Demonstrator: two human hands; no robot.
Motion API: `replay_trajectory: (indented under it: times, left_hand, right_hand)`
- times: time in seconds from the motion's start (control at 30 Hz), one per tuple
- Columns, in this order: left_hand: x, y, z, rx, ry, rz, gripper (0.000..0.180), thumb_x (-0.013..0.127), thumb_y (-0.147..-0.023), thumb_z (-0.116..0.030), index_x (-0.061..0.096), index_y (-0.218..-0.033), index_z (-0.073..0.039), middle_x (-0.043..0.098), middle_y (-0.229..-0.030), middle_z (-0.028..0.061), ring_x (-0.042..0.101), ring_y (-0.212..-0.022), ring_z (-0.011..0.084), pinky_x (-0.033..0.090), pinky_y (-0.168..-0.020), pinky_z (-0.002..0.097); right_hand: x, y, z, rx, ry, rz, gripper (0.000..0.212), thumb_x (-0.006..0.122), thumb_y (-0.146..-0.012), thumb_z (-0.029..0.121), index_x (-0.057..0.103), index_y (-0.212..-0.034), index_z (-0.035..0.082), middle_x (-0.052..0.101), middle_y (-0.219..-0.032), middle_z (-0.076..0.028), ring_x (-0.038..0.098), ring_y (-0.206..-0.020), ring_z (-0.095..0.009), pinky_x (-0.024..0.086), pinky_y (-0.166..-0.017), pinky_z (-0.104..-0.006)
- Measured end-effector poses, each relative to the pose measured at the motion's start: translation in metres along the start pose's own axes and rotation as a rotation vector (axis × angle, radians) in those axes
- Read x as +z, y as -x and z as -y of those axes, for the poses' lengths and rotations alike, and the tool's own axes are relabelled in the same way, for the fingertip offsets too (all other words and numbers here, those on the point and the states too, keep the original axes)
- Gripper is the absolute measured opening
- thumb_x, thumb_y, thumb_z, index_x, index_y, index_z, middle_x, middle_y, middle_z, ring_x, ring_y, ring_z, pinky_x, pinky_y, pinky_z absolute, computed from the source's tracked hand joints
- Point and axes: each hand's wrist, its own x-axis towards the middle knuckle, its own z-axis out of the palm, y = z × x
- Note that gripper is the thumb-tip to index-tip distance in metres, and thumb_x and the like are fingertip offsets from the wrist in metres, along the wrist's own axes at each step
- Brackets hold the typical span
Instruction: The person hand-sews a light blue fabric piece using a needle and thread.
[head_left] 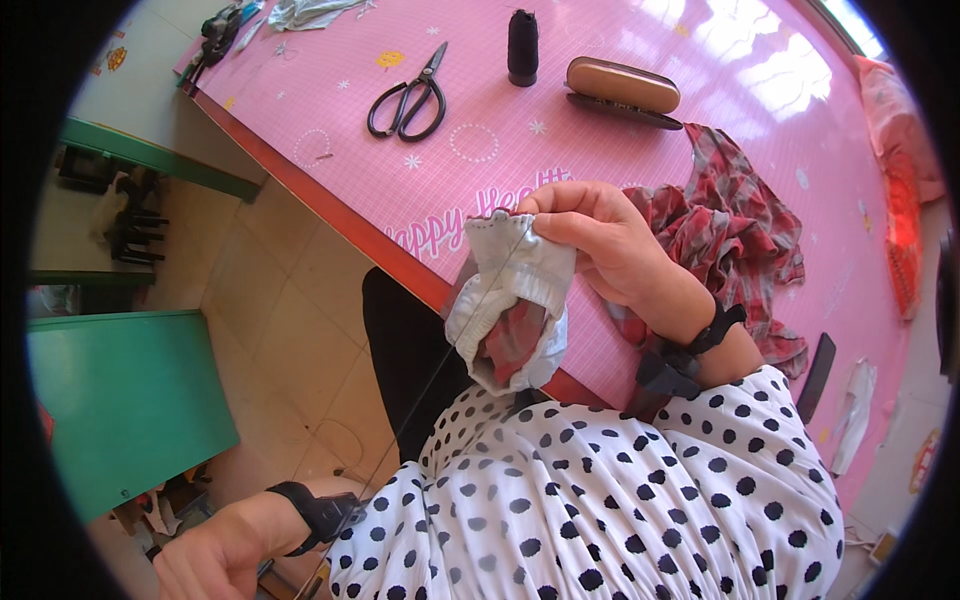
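My right hand pinches the upper edge of a white gathered cloth piece between thumb and fingers. Dark stitches run along that edge. Red-and-grey plaid fabric shows inside the cloth's opening. From the pinched edge a taut dark thread slants down toward the lower left, past my left wrist. At the lower left corner my left hand is stretched out with its fingers curled; the picture's edge cuts them off, so what they grip is hidden.
On the pink-covered table lie black-handled scissors, a black thread spool and an open brown case. Crumpled plaid fabric spreads beyond my right wrist. A green surface stands at the left, past the tiled floor.
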Motion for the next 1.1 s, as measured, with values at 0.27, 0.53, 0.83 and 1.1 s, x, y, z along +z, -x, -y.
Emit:
replay_trajectory:
  times: [0.27,0.53,0.83,1.1]
  left_hand:
    - [-0.008,0.017,0.021,-0.101,0.07,0.064,0.007,0.055,-0.085,-0.013,0.052,-0.079,-0.011,0.066,-0.067,0.0072,0.058,-0.053,0.014,0.039,-0.05,0.0222]
    - [-0.032,0.052,0.104,-1.255,-0.674,-0.427,0.017,0.057,-0.092,-0.009,0.064,-0.104,0.001,0.063,-0.089,0.0045,0.05,-0.056,0.0044,0.041,-0.053,0.0183]
    - [-0.046,0.075,0.123,-1.169,-0.327,-0.644,0.014,0.062,-0.091,-0.015,0.064,-0.088,-0.001,0.058,-0.073,-0.0024,0.048,-0.06,0.0035,0.038,-0.056,0.0166]
    - [-0.038,0.064,0.126,-1.309,-0.553,-0.435,0.019,0.065,-0.089,-0.01,0.064,-0.103,0.001,0.061,-0.085,-0.0005,0.05,-0.067,0.0031,0.042,-0.058,0.0182]
  right_hand:
    - [0.001,-0.001,-0.003,-0.002,-0.029,0.043,0.011,0.059,-0.088,0.009,0.063,-0.096,0.003,0.061,-0.084,0.001,0.057,-0.072,-0.004,0.047,-0.064,-0.0201]
    - [0.01,0.012,0.005,0.045,-0.009,0.12,0.014,0.055,-0.086,0.002,0.061,-0.097,-0.002,0.062,-0.089,-0.003,0.059,-0.078,-0.008,0.048,-0.071,-0.0226]
    - [0.001,0.004,0.006,-0.013,0.03,0.041,0.011,0.057,-0.087,0.007,0.061,-0.094,0.0,0.061,-0.085,-0.001,0.056,-0.075,-0.005,0.045,-0.067,-0.0202]
    - [0.01,0.007,0.006,-0.077,0.167,0.08,0.012,0.058,-0.088,0.006,0.063,-0.094,-0.002,0.061,-0.082,0.002,0.054,-0.075,-0.002,0.044,-0.066,-0.0187]
